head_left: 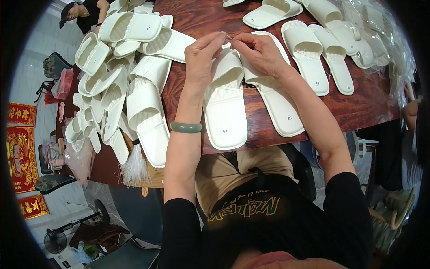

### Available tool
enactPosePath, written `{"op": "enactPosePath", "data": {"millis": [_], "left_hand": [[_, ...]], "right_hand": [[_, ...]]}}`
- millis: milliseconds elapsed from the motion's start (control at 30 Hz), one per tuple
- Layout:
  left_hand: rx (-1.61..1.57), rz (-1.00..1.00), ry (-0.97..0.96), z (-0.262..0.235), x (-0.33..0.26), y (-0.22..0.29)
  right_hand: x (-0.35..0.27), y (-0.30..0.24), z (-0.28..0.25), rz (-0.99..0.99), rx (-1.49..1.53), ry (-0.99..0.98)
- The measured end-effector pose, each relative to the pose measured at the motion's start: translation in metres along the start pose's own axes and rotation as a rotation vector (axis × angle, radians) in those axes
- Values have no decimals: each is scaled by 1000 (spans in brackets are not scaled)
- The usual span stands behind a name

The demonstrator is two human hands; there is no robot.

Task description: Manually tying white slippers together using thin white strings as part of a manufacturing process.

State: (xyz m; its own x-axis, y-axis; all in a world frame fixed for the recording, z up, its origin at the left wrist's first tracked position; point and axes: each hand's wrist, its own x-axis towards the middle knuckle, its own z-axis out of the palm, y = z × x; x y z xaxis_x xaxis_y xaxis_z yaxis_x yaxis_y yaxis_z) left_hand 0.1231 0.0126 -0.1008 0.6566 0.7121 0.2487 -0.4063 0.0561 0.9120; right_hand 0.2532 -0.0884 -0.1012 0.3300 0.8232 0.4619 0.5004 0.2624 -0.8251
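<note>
Two white slippers lie side by side on the dark wooden table [358, 107] in front of me: the left slipper [225, 107] and the right slipper [277, 103]. Above their toe ends, my left hand [201, 56] and my right hand [260, 51] meet, fingertips pinched on a thin clear plastic strand [227, 36] between them. A green bangle [186, 127] sits on my left wrist.
A heap of several white slippers [121, 80] fills the table's left side. More slippers [313, 49] lie at the back right beside clear plastic bags [380, 40]. A bundle of white strands [134, 168] hangs at the table edge. Another person [85, 13] sits at the far left.
</note>
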Motion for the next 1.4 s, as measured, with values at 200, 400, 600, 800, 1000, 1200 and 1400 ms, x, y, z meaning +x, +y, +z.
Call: {"op": "enactPosePath", "data": {"millis": [200, 400, 600, 800, 1000, 1200, 1400], "left_hand": [[21, -9, -14, 2, -2, 3], [106, 14, 4, 7, -4, 4], [203, 72, 26, 13, -3, 3], [207, 36, 62, 6, -2, 3], [197, 31, 57, 7, -2, 0], [136, 14, 35, 8, -3, 2], [150, 30, 2, 8, -4, 4]], "right_hand": [[0, 0, 0, 8, -7, 7], [1, 0, 0, -15, -61, 46], [2, 18, 1, -92, -9, 24], [0, -6, -3, 128, 3, -37], [1, 4, 3, 35, 68, 80], [4, 7, 2, -135, -27, 147], [3, 9, 2, -62, 72, 75]]}}
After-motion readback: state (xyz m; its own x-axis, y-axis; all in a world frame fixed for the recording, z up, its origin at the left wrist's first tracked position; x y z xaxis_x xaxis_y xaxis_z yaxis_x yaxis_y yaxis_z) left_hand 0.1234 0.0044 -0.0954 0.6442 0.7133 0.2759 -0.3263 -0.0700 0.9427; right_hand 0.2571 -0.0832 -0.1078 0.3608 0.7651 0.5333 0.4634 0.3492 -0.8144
